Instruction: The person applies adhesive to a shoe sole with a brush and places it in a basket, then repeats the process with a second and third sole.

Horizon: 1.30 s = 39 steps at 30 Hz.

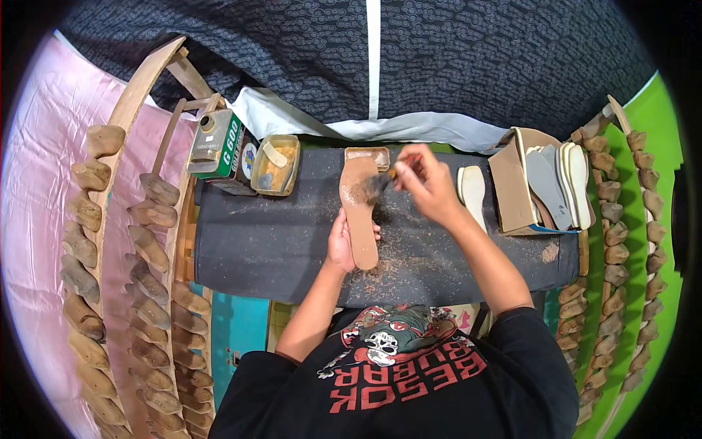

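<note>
A brown shoe insole lies lengthwise over the table, its wide forefoot end pointing away from me and speckled with pale crumbs. My left hand grips its narrower part from below, with fingertips showing at the right edge. In my right hand is a brush with dark bristles, held at the right side of the forefoot. The bristles are slightly blurred and seem to touch the insole. Just beyond the toe end sits a small shallow tray, partly hidden by the insole.
Shavings are scattered over the dark tablecloth. A G 600 can and a yellowish tub stand at left. On the right are a pale insole and a cardboard box of insoles. Racks of wooden shoe lasts flank the table.
</note>
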Motion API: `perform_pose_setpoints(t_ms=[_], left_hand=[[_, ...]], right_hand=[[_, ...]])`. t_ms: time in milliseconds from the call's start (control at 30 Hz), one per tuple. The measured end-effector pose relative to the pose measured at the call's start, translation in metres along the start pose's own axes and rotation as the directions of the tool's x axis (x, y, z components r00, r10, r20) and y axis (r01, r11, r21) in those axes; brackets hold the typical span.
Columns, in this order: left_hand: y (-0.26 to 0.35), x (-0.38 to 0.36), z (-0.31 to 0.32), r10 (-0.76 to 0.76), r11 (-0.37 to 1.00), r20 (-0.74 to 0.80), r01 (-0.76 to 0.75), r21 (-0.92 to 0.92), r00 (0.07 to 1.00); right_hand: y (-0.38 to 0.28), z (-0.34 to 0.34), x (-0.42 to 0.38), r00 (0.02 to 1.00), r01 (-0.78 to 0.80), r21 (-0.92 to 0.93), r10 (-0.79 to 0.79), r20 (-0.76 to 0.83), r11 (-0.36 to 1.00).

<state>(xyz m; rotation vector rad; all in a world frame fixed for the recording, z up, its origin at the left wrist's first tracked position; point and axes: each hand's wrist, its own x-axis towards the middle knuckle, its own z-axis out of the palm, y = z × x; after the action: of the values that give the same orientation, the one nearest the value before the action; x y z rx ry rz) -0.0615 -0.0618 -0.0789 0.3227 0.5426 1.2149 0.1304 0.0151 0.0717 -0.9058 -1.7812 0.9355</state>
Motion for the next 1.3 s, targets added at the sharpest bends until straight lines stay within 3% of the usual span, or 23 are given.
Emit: perform_pose_setpoints(t_ms=[33,167,267,367,567,700,800,967,1033,1133,1233,1300], left_hand=[[0.000,0.003,0.004,-0.005,1.000,-0.014,0.005,-0.007,1.000],[0.000,0.007,0.021,-0.033,0.999,-0.012,0.033,-0.037,0.999],[-0.003,0.009,0.019,-0.041,0.999,0.049,0.040,0.030,0.998],[-0.008,0.011,0.019,-0.037,0.998,0.084,0.032,0.057,0.996],[-0.008,0.012,0.023,-0.052,0.999,0.085,0.052,0.005,0.995],[-0.008,0.008,0.025,-0.059,0.998,0.045,0.058,0.012,0.997],[-0.010,0.009,0.027,-0.086,0.994,0.115,0.077,0.077,0.990],[-0.011,0.011,0.034,-0.088,0.996,0.086,0.086,0.029,0.992],[-0.010,0.011,0.042,-0.070,0.998,0.058,0.069,0.009,0.996],[-0.011,0.007,0.038,-0.095,0.995,0.046,0.093,0.031,0.994],[-0.012,0.011,0.031,-0.106,0.992,0.109,0.096,0.085,0.988],[-0.016,0.014,0.031,-0.085,0.994,0.053,0.081,0.071,0.995]], right_hand=[[-0.009,0.004,-0.008,0.998,-0.051,0.001,0.051,0.025,0.999],[-0.012,0.007,-0.023,0.994,0.108,-0.137,-0.105,0.023,0.985],[-0.009,-0.003,-0.018,0.989,0.084,-0.264,-0.113,-0.093,0.961],[-0.003,-0.010,-0.022,0.977,0.126,-0.422,-0.186,-0.106,0.898],[-0.014,0.008,-0.054,0.954,0.275,-0.440,-0.299,0.016,0.855],[-0.008,-0.003,-0.051,0.964,0.203,-0.463,-0.258,-0.059,0.863],[0.000,-0.014,-0.039,0.965,0.118,-0.459,-0.211,-0.157,0.881],[-0.018,0.006,-0.057,0.948,0.245,-0.500,-0.313,-0.054,0.831],[-0.020,0.015,-0.067,0.962,0.240,-0.385,-0.271,-0.028,0.891],[-0.022,0.006,-0.060,0.960,0.252,-0.447,-0.279,0.006,0.858],[-0.008,-0.005,-0.040,0.974,0.163,-0.458,-0.217,-0.069,0.874],[-0.007,-0.006,-0.034,0.964,0.185,-0.466,-0.251,-0.083,0.865]])
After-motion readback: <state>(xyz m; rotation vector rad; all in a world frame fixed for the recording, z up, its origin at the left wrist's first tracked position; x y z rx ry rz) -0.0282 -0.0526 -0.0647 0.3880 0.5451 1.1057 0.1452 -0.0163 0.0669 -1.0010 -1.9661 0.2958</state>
